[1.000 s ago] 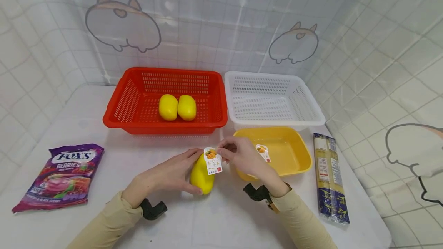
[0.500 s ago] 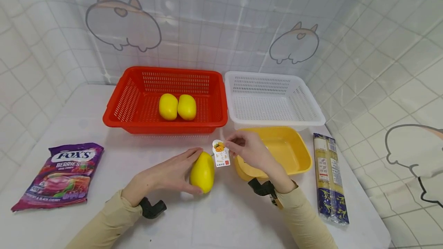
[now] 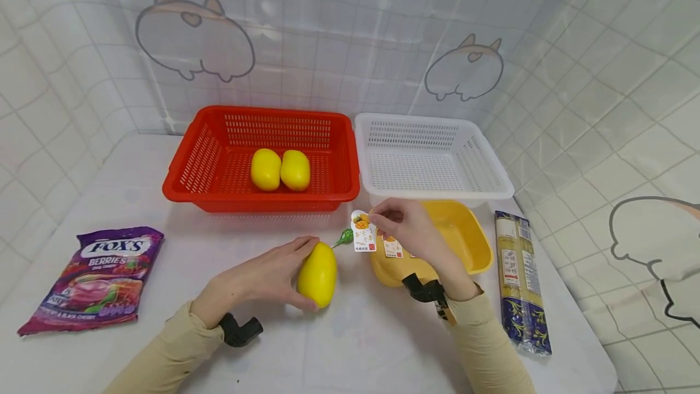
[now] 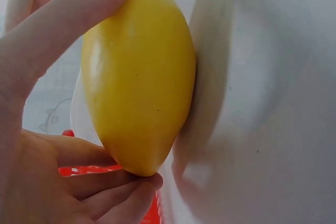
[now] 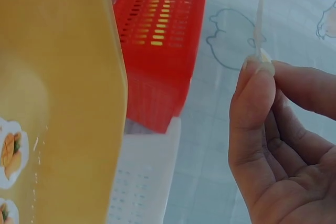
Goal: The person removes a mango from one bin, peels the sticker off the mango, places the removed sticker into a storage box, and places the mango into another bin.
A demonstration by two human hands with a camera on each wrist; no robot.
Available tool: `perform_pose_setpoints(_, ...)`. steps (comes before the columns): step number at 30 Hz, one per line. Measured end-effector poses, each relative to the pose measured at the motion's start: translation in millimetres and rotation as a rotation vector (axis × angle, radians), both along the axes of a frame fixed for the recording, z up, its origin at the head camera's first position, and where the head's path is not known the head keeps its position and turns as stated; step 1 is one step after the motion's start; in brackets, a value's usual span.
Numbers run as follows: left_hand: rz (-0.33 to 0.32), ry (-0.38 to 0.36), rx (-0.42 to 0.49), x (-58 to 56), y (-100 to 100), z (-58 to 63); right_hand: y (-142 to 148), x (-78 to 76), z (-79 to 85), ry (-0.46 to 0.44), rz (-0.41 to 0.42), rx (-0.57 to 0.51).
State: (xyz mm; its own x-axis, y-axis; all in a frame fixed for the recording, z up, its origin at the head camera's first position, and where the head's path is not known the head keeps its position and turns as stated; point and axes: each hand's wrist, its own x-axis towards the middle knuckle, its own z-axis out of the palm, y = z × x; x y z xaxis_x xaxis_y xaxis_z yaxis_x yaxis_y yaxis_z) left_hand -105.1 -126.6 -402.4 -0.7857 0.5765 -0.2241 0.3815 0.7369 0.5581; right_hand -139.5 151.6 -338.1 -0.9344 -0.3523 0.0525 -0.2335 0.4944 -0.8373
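My left hand [image 3: 262,278] holds a yellow mango [image 3: 318,275] on the table. In the left wrist view the thumb lies by the green stem end of the mango [image 4: 142,77], and fingers meet its pointed tip. Between thumb and forefinger, my right hand [image 3: 410,233] pinches a white mango-printed label [image 3: 363,233] by its edge, apart from the mango. Edge-on in the right wrist view, the label [image 5: 260,19] looks like a thin strip. A small green thing [image 3: 344,237] with a thin stalk lies just beyond the mango; its kind I cannot tell.
More mango labels [image 3: 391,247] are in the yellow tray [image 3: 481,230] beneath my right hand. Behind stand a red basket [image 3: 186,193] with two mangoes [image 3: 281,169] and a white basket [image 3: 437,190]. A candy bag [image 3: 98,278] lies left, a noodle packet [image 3: 522,284] right.
My right hand has drawn the label away from the mango, to the right and up toward the yellow tray. That uncovers the green thing. The left hand has stayed on the mango.
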Motion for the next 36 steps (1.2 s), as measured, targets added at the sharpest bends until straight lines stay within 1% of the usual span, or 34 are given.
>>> perform_pose_setpoints(5, -0.006, 0.004, -0.010, -0.4, -0.8, 1.3, 5.9, -1.8, 2.4, 0.017, -0.010, 0.004)
perform_pose_setpoints(12, -0.022, 0.020, -0.006, -1.1, -2.7, 1.9, 15.7, -2.1, 9.2, 0.000, -0.033, 0.044)
perform_pose_setpoints(18, -0.018, 0.001, -0.023, -1.3, -4.8, 4.7, 23.1, -2.5, 15.4, -0.021, -0.070, 0.081)
perform_pose_setpoints(28, -0.010, -0.017, -0.025, -1.4, -5.3, 3.9, 36.3, -5.3, 16.4, -0.037, -0.110, 0.097)
perform_pose_setpoints(31, -0.009, -0.022, -0.015, -0.8, -4.6, 4.3, 41.4, -5.2, 17.8, -0.020, -0.114, 0.116)
perform_pose_setpoints(36, -0.010, -0.007, -0.007, -0.9, -4.4, 3.5, 50.3, -4.8, 21.1, 0.024, -0.117, 0.153)
